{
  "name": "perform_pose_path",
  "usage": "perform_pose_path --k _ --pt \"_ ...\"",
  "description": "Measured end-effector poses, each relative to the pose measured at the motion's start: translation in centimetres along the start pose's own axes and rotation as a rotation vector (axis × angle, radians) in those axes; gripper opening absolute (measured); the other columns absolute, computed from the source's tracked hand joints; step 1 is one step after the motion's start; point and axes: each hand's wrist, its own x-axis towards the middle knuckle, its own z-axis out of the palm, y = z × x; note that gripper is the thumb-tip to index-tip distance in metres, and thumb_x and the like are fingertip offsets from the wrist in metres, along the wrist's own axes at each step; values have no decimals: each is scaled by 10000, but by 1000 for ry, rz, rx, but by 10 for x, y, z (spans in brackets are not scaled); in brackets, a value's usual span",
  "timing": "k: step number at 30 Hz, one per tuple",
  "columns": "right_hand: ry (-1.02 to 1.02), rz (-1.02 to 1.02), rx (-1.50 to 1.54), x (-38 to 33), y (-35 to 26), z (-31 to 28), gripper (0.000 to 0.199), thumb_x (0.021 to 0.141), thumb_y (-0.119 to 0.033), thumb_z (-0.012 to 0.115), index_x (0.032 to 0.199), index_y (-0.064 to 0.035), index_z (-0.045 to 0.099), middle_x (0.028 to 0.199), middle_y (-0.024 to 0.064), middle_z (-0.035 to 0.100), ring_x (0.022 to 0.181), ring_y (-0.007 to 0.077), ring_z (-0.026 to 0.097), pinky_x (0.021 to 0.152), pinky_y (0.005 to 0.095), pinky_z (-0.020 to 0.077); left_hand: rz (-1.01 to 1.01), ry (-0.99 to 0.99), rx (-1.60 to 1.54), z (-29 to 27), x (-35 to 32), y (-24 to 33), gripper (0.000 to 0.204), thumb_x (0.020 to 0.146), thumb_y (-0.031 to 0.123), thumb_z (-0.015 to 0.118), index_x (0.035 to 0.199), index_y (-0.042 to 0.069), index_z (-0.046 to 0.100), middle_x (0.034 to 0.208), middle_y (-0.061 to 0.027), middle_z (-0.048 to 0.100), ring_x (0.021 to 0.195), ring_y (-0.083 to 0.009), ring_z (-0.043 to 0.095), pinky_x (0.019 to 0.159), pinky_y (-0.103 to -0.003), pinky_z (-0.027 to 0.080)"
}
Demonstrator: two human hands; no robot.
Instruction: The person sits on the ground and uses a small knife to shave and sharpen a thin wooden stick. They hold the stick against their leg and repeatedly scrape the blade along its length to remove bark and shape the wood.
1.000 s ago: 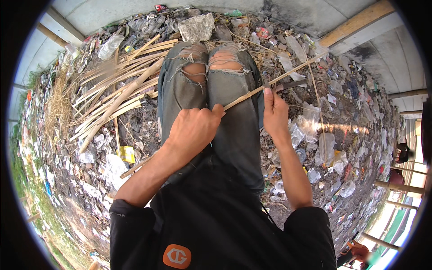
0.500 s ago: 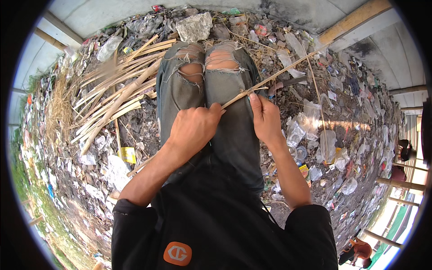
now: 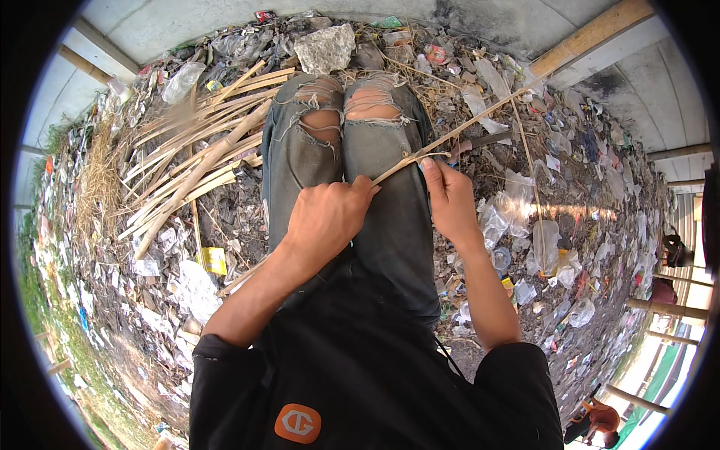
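Note:
A long thin bamboo strip (image 3: pixel 457 133) runs from my lap up and to the right, its far end over the littered ground. My left hand (image 3: pixel 324 221) is closed around the strip's near part, resting on my torn grey jeans (image 3: pixel 300 157). My right hand (image 3: pixel 448 196) grips the same strip just beyond it, fingers pinching a frayed, splitting spot. The strip's tail pokes out below my left forearm toward the lower left. I cannot see any tool in either hand.
A pile of split bamboo strips (image 3: pixel 199 161) lies left of my legs. A grey rock (image 3: pixel 324 46) sits beyond my knees. Plastic litter (image 3: pixel 525 225) covers the ground. A yellow packet (image 3: pixel 213 259) lies at left. Another person (image 3: pixel 592 416) crouches at lower right.
My right hand has slid inward along the strip toward my left hand, and the strip's far end has dropped slightly. The left hand has stayed on my lap.

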Motion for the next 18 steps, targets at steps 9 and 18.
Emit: perform_pose_path --k 9,18 --pt "-436 248 382 13 2 -27 511 1127 -430 569 807 -32 576 609 -34 391 512 62 361 479 291 274 1 25 -7 3 -2 -1 262 1043 326 664 917 97 640 625 -157 657 613 -403 687 538 -519 536" --pt "-103 -4 164 14 -18 -29 436 1012 -408 761 806 -31 686 619 -75 476 545 36 401 511 263 309 17 74 39 9 -8 0 226 1045 304 665 946 101 645 671 -113 686 605 -368 699 529 -495 544"
